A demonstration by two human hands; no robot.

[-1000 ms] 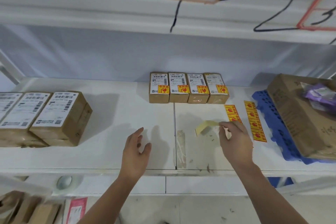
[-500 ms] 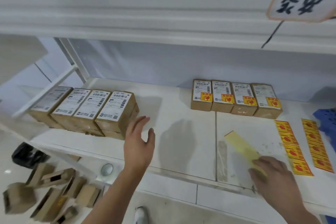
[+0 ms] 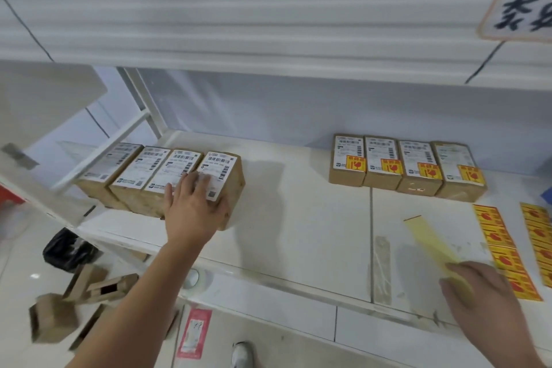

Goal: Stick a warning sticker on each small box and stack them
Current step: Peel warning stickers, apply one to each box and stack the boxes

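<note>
— Boxes first?

— Two rows of small brown cardboard boxes on the white shelf, all closed, contents hidden. Left row: four side by side, touching, white barcode labels on top. Right row: four more against the back wall, touching, each with a white label plus a yellow-and-red warning sticker at its near end. Well apart from the left row.

— Hands?

— Left hand laid flat on the rightmost box of the left row, fingers spread over the label, thumb down the near side; grip loose, not clenched. Right hand at the shelf's front edge, over the near end of a pale yellow backing strip; cannot tell whether pinching or just pressing.

— Spare stickers?

— Two long sticker sheets, flat on the shelf right of the strip, yellow with red marks, just in front of the right row.

— Surface and room?

— Smooth white shelf, scuffed, split by a seam, with a stuck-down patch of clear tape beside it. Ribbed white upper shelf overhead, with a paper sign bearing black characters. Pale bluish wall behind. Glossy tiled floor below: loose folded cardboard cartons, a black bag, a red-and-white slip, a tape roll under the shelf edge.
</note>
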